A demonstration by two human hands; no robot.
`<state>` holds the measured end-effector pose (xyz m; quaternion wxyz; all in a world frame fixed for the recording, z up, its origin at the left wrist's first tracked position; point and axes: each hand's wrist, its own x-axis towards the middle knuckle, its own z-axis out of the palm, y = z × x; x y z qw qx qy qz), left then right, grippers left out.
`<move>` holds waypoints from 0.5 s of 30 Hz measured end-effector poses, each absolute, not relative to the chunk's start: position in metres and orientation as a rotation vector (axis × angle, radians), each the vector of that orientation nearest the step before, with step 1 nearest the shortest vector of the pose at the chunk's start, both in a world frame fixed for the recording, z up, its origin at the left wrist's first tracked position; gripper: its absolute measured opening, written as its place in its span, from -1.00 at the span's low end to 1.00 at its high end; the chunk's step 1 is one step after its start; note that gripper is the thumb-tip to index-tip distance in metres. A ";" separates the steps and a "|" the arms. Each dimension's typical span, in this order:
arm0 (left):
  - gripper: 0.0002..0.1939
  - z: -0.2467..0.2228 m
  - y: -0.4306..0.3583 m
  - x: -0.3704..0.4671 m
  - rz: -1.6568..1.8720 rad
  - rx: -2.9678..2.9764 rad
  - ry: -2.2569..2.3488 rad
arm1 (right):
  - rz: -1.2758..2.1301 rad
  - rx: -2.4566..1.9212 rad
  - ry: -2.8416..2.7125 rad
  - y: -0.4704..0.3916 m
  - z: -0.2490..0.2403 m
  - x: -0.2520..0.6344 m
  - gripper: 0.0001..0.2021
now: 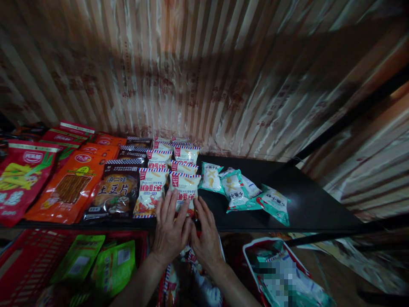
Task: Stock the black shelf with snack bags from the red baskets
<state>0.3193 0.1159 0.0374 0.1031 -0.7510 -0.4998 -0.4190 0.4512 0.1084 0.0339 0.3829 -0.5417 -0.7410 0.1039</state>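
Observation:
My left hand (171,230) lies over the lower front of a white snack bag (184,183) with red lettering, its fingers stretched out and apart. At the bag's lower right edge rests my right hand (206,238), fingers extended and slightly bent; both thumbs are close together in front. This bag is at the front of a row of like bags on the black shelf (303,175). Directly to its left stands a matching white bag (151,192). The bag's bottom is hidden behind my hands.
Left of the white bags are black potato-slice bags (113,187), orange bags (72,183) and red bags (27,179). Several green-and-white bags (236,189) lie loosely to the right. Below are a red basket (19,260) with green packets (115,266) and a white-rimmed basket (247,251). Corrugated sheeting (204,85) backs the shelf.

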 end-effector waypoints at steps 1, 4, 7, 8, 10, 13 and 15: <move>-0.45 0.036 0.115 0.319 -1.244 -2.223 -1.469 | 0.265 -1.380 -1.883 0.108 0.034 0.451 -0.46; -0.45 0.031 0.112 0.317 -1.252 -2.258 -1.460 | 0.254 -1.368 -1.863 0.109 0.036 0.451 -0.49; -0.45 0.029 0.110 0.315 -1.247 -2.290 -1.461 | 0.247 -1.370 -1.846 0.109 0.037 0.452 -0.50; -0.45 0.028 0.109 0.314 -1.252 -2.295 -1.458 | 0.249 -1.372 -1.840 0.108 0.038 0.453 -0.50; -0.45 0.029 0.108 0.312 -1.276 -2.296 -1.460 | 0.259 -1.373 -1.824 0.107 0.039 0.454 -0.51; -0.43 0.029 0.106 0.307 -1.330 -2.283 -1.473 | 0.295 -1.375 -1.795 0.105 0.041 0.456 -0.51; -0.43 0.029 0.104 0.303 -1.352 -2.278 -1.492 | 0.320 -1.375 -1.775 0.104 0.043 0.457 -0.51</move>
